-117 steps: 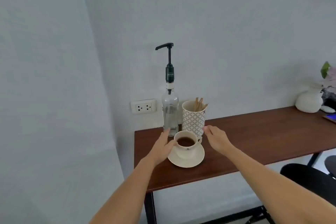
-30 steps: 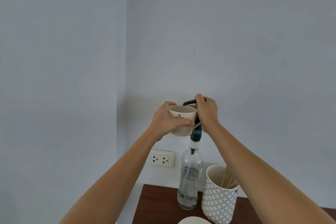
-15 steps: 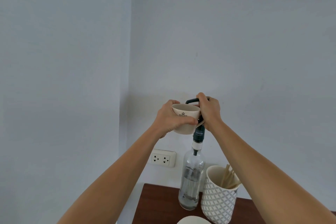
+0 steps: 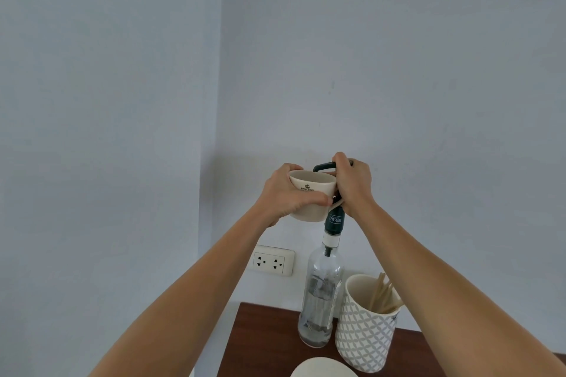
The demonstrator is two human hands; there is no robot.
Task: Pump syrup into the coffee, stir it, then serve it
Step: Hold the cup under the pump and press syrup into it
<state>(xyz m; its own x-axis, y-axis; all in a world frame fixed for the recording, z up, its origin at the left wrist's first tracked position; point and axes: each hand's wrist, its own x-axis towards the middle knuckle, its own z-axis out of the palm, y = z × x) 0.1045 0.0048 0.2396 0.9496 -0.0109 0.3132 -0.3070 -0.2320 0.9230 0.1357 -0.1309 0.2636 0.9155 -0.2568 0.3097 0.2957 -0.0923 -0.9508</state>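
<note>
We see 1 cup (image 4: pixel 309 196) in our left hand (image 4: pixel 288 196) | right hand (image 4: pixel 352 187) clenched on pump (image 4: pixel 323 166), frame ctr | 1 bottle (image 4: pixel 320 294), 1 holder (image 4: pixel 364 327), 1 saucer (image 4: pixel 321 368) at table (image 4: pixel 263 343) left edge, bottom.

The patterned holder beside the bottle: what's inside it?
Pale wooden stir sticks lean against the far inner wall of the patterned holder. Its wall hides their lower ends and the bottom, so anything else in there can't be seen.

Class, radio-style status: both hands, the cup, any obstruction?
Left hand holds cup under pump spout. Right hand grips pump head atop syrup bottle. Nothing in the way.
</note>
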